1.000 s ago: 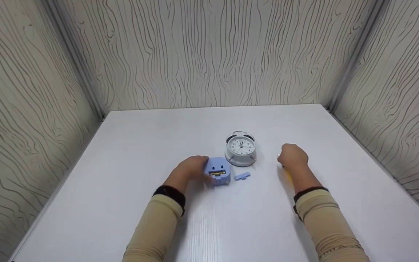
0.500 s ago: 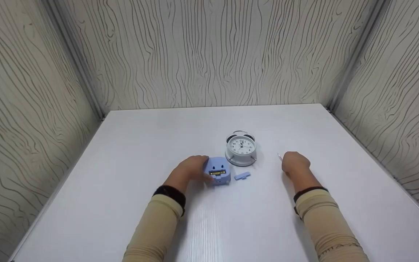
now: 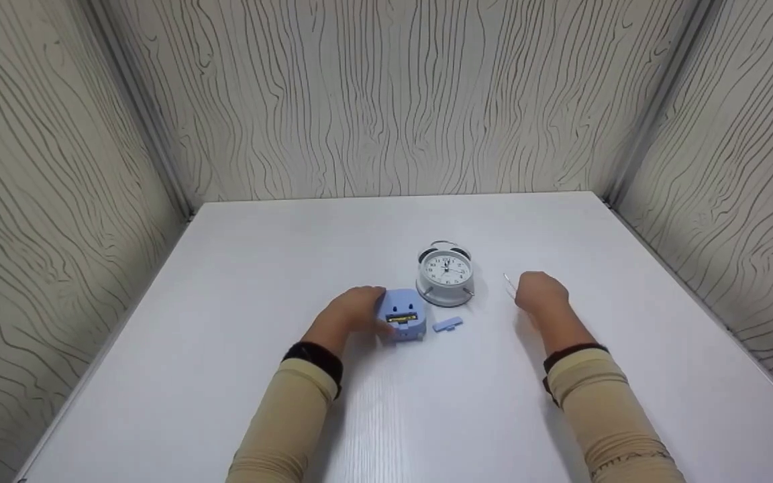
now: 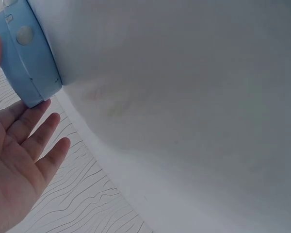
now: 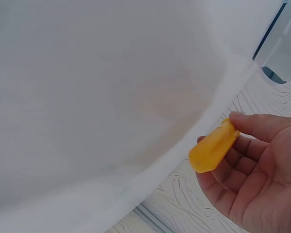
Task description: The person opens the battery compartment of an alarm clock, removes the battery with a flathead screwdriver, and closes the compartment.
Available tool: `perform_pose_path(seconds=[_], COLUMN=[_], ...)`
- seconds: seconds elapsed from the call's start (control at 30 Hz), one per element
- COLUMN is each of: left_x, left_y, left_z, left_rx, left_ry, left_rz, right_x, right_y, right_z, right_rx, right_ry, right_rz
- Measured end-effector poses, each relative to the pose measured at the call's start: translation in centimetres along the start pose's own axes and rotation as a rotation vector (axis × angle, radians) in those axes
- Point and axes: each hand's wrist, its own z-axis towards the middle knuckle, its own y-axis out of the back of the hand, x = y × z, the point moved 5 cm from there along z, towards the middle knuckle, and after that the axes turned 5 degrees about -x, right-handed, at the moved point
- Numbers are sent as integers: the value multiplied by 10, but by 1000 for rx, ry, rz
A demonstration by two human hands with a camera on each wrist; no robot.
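You clasp the blue box [image 3: 402,302] and pinch the yellow tool [image 5: 213,148].
Front-left of the clock [image 3: 446,272], your left grip [image 3: 356,310] probably steadies the box by its side, leaving the slot [image 3: 402,318] exposed; the box looks rounded, with dark eyes [image 3: 395,309]. Right of the clock, your right grip [image 3: 542,294] holds the tool; a cover [image 3: 447,325] lies in front.

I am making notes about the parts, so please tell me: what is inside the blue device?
In the blue device, a narrow gold-coloured part shows through the opening, too small to identify surely. The rest of the inside is hidden by its body.
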Motion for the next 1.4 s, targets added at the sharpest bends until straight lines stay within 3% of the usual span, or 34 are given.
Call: perform_pose_path(seconds=[0.23,0.57,0.93,1.13,1.4], left_x=[1,2,0,1,1], left_y=[-1,-1,-2,-3,-2], left_z=[0,0,1,1,1], left_rx=[2,7,1,-2,-10], left_ry=[10,10,14,23,9], left_rz=[-15,-26,8,1,-5], right_x=[25,68,102,108,113], right_y=[20,35,35,37,39], right_z=[-2,-10,-20,-24,-29], right_rx=[-79,-18,-50,-83,-96], right_ry=[70,79,381,449,486], right_rz=[20,54,125,160,126])
